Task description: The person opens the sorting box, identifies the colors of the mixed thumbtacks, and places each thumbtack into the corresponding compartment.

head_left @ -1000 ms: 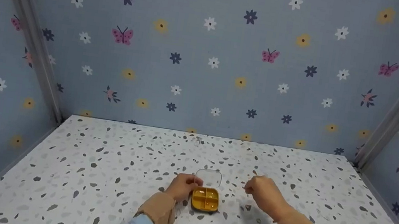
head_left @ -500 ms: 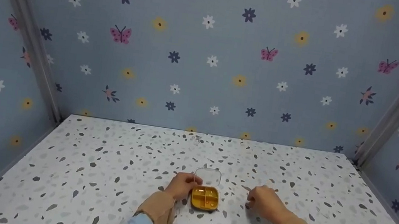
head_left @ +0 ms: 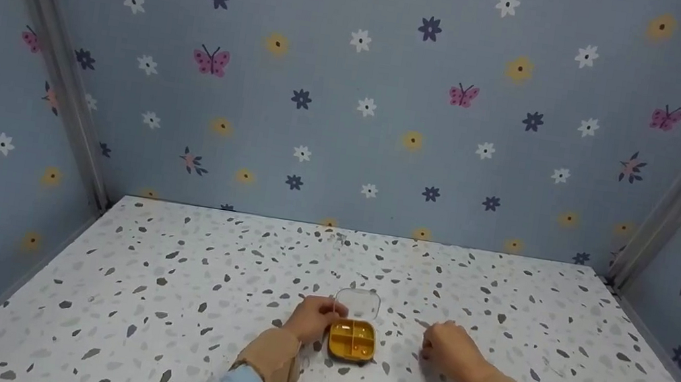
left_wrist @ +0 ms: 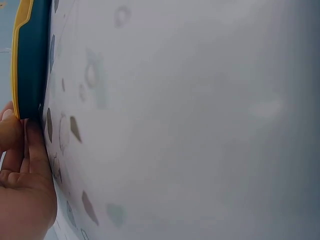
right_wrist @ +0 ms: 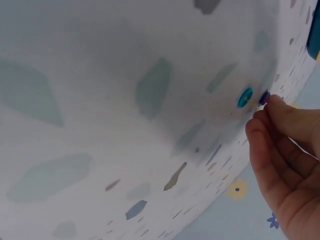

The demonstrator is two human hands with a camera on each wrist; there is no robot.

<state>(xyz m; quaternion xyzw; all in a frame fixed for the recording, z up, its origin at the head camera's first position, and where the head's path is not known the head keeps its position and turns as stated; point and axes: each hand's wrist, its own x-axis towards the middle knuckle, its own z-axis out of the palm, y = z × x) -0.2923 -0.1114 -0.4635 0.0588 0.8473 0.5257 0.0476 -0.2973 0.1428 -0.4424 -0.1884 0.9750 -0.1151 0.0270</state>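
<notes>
Far from tabletop's [head_left: 165, 300] back edge, my left fingers [left_wrist: 35, 150] grip the case [left_wrist: 32, 60], right fingers [right_wrist: 262, 155] pinch purple disc [right_wrist: 264, 98]: likely pickup, steady lift needed next.

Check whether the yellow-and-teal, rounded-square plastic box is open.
Open: its clear, rounded plastic lid extends behind the box, leaving four yellow compartments uncovered.

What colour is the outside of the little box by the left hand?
The box is dark teal outside; the left wrist view shows it best.
</notes>
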